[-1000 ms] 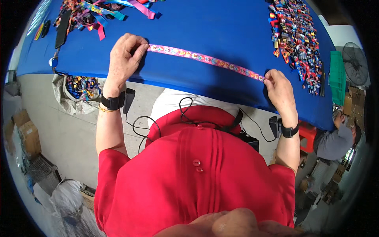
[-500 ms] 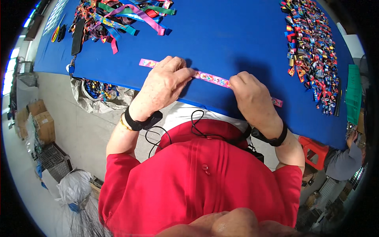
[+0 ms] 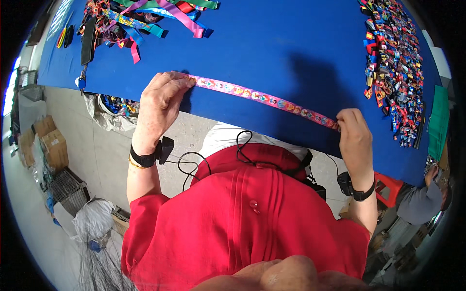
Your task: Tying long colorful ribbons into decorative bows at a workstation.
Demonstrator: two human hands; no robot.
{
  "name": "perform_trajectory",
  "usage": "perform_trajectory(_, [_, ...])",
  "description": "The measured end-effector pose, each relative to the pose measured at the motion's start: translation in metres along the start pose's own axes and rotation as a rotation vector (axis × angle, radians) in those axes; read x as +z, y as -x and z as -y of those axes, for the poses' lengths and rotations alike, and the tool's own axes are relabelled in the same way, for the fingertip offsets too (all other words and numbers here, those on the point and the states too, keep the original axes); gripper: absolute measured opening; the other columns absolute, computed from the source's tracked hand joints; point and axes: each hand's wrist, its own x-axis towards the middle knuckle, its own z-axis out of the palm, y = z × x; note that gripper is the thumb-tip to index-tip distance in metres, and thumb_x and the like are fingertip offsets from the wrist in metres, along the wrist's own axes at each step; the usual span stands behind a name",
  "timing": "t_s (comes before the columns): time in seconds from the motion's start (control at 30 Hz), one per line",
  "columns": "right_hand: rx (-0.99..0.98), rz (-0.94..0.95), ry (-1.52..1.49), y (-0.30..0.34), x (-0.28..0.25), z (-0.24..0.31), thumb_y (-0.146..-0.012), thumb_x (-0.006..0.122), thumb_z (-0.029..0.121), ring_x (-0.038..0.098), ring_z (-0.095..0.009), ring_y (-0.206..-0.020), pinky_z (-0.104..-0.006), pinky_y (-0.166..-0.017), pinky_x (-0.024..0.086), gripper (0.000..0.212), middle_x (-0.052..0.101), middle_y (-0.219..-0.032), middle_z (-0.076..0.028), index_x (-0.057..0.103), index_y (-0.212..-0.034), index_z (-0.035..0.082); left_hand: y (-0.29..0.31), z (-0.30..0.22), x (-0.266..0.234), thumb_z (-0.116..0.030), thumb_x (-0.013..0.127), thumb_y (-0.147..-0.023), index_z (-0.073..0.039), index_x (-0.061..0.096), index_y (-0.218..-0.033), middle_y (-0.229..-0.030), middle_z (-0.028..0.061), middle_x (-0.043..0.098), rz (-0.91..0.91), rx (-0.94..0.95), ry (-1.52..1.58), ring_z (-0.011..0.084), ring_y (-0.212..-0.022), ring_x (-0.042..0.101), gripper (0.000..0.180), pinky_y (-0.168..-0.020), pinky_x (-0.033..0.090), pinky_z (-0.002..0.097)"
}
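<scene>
A pink patterned ribbon (image 3: 264,98) stretches nearly straight between my hands, over the near part of the blue table (image 3: 262,43). My left hand (image 3: 164,94) pinches its left end between thumb and fingers. At the lower right end, my right hand (image 3: 354,136) is closed on the ribbon in the same way. Small round coloured pictures run along the strip's face. Both wrists carry black straps with a small dark device.
Loose coloured ribbons (image 3: 182,18) are heaped at the far left, beside a black strap (image 3: 88,41). A dense pile of small patterned pieces (image 3: 391,63) covers the right side. Under the left edge hangs a pale sack (image 3: 104,114). A red stool (image 3: 388,189) stands lower right, near another person's sleeve (image 3: 420,203).
My hands have moved apart, left hand to the left and right hand to the right. They now hold the ribbon at its ends, with more of it showing between them.
</scene>
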Motion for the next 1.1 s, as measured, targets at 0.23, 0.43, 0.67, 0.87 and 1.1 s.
perform_trajectory(0.23, [0.102, 0.0, 0.038, 0.014, -0.012, -0.014, -0.089, 0.052, -0.003, 0.059, -0.038, -0.087, -0.0433, -0.074, 0.048, 0.008, 0.058, -0.092, -0.016, 0.055, -0.095, 0.001, 0.013, 0.012, -0.008, 0.008, 0.067, -0.077, -0.002, 0.071, -0.095, -0.096, 0.0113, 0.067, -0.042, -0.134, 0.001, 0.029, -0.091, 0.064, 0.021, -0.079, 0.051, 0.0349])
perform_trajectory(0.43, [0.018, -0.033, 0.047, 0.009, -0.011, -0.006, -0.089, 0.055, -0.001, 0.06, -0.037, -0.086, -0.0427, -0.074, 0.049, 0.009, 0.059, -0.093, -0.016, 0.058, -0.096, 0.002, 0.011, 0.009, -0.01, 0.007, 0.065, -0.077, -0.003, 0.069, -0.095, -0.094, 0.0108, 0.064, -0.019, -0.085, -0.044, 0.0296, -0.087, 0.062, 0.02, -0.076, 0.051, 0.0365])
perform_trajectory(0.67, [-0.035, 0.009, 0.065, 0.013, -0.006, 0.002, -0.085, 0.06, 0.0, 0.06, -0.033, -0.089, -0.0421, -0.078, 0.047, 0.012, 0.061, -0.093, -0.011, 0.059, -0.096, 0.005, -0.004, -0.001, 0.0, 0.001, 0.066, -0.081, -0.005, 0.068, -0.098, -0.096, 0.0091, 0.062, 0.023, 0.074, -0.111, 0.029, -0.09, 0.06, 0.019, -0.077, 0.05, 0.0377])
perform_trajectory(0.87, [-0.016, 0.006, 0.095, 0.02, -0.005, -0.004, -0.085, 0.058, -0.002, 0.059, -0.034, -0.088, -0.043, -0.079, 0.046, 0.015, 0.059, -0.094, -0.012, 0.057, -0.098, 0.004, -0.005, 0.003, 0.004, -0.004, 0.065, -0.084, -0.004, 0.064, -0.096, -0.088, 0.0104, 0.058, 0.022, 0.116, -0.144, 0.0303, -0.085, 0.057, 0.011, -0.075, 0.048, 0.038])
perform_trajectory(1.1, [0.098, 0.032, -0.089, 0.029, -0.005, -0.01, -0.085, 0.052, -0.009, 0.061, -0.033, -0.09, -0.0385, -0.079, 0.048, 0.023, 0.057, -0.096, -0.016, 0.056, -0.105, 0.002, -0.004, 0.001, 0.005, -0.004, 0.065, -0.084, -0.004, 0.062, -0.094, -0.084, 0.0097, 0.057, 0.068, 0.116, -0.143, 0.0298, -0.082, 0.056, 0.011, -0.074, 0.047, 0.0384])
